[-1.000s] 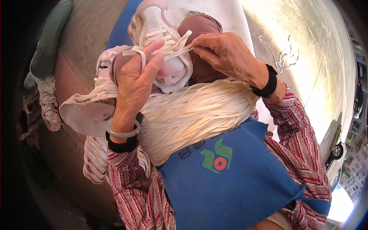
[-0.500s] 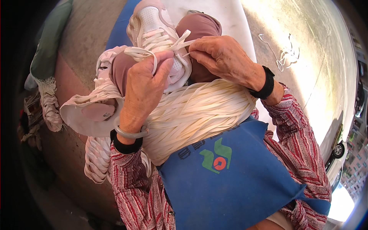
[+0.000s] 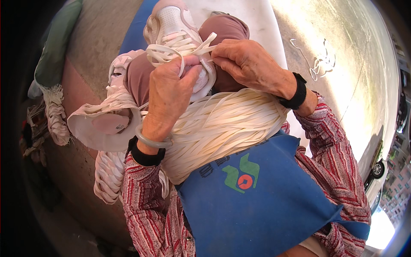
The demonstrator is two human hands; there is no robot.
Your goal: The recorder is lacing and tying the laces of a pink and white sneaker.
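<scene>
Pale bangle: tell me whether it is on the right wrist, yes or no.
No, the pale bangle circles the wrist of the left hand, beside a black band.

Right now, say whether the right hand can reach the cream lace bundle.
Probably yes: the lace bundle lies just below the right hand, nothing visible between, though that hand appears to pinch a shoelace.

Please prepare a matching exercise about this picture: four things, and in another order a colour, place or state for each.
1. Apron
2. Lace bundle
3. Left hand
4. Shoe

A. white and pale pink
B. pale bangle around its wrist
C. blue
D. cream, between apron and shoe

Pairs: 1-C, 2-D, 3-B, 4-A
</scene>
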